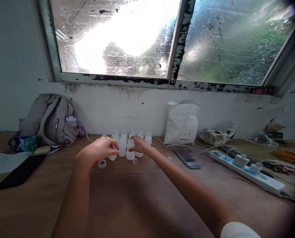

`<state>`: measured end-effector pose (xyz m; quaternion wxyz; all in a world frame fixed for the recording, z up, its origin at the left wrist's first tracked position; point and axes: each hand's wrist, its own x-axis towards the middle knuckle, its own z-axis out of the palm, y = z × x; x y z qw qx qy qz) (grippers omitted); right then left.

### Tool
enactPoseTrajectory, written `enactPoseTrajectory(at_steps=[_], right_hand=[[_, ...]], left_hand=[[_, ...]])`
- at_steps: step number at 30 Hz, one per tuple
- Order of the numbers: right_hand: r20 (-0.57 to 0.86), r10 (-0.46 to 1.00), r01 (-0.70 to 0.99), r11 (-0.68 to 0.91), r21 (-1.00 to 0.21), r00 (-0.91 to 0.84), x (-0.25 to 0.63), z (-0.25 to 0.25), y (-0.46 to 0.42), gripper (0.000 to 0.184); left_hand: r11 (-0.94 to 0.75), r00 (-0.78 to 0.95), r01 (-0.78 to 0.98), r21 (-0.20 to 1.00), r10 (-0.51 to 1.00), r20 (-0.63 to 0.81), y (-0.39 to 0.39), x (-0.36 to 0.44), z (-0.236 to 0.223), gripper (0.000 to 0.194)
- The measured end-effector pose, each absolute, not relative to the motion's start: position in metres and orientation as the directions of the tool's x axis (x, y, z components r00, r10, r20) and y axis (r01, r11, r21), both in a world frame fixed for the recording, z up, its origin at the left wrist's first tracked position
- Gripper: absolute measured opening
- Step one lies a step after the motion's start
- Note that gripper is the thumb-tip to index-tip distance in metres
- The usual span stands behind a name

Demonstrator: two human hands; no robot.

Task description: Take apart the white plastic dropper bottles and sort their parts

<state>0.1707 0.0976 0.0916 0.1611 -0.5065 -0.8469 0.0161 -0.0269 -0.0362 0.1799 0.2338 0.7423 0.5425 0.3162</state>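
Note:
Several frosted white baby bottles (122, 145) stand in a cluster on the brown table near the wall. My left hand (101, 149) is at the cluster's left side with curled fingers pressed together. Just below those fingers shows a translucent ribbed piece (112, 157), mostly covered by the hand, so I cannot tell its full shape. On the right, my right hand (140, 144) has its thumb and fingers around the upper part of a front bottle (130, 154). A pale ring (102, 163) lies on the table by my left hand, and a small clear piece (134, 161) lies before the bottles.
At the left are a grey backpack (48, 119), a blue-green packet (26, 143) and a black flat case (22, 172). To the right stand a white plastic mailer bag (182, 122), a phone (188, 158) and a power strip (246, 172) with cables.

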Motion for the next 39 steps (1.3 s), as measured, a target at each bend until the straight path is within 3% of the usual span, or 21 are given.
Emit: enactPoseTrajectory(at_steps=[10,16,25,28,30,33,39], right_hand=[[0.207,0.856,0.842,0.509,-0.178,-0.473,0.187,0.106,0.059,0.061],[0.194,0.863,0.856,0.496,-0.144,-0.467,0.206,0.109,0.047,0.058],[0.212,0.853,0.858,0.505,-0.100,-0.477,0.215,0.133,0.047,0.057],[0.293,0.847,0.872,0.483,-0.081,-0.443,0.203,0.137,0.057,0.058],[0.314,0.839,0.883,0.469,-0.001,-0.445,0.192,0.134,0.067,0.058],[0.282,0.839,0.885,0.452,0.114,-0.465,0.177,0.122,0.082,0.058],[0.241,0.851,0.884,0.442,0.151,-0.467,0.164,0.094,0.101,0.052]], left_hand=[[-0.287,0.193,0.670,0.685,0.958,0.212,-0.025,-0.016,0.174,0.009],[-0.435,0.527,0.598,0.674,0.846,0.078,-0.008,0.002,0.131,0.022],[-0.534,0.407,0.578,0.616,0.844,0.350,-0.015,0.006,0.006,0.027],[-0.541,0.378,0.619,0.570,0.841,0.387,-0.014,0.002,-0.003,0.032],[-0.530,0.360,0.644,0.552,0.846,0.392,-0.014,0.000,-0.003,0.037],[-0.521,0.349,0.674,0.523,0.849,0.396,-0.016,-0.004,-0.001,0.041],[-0.562,0.404,0.681,0.470,0.823,0.398,-0.019,-0.006,0.000,0.034]])
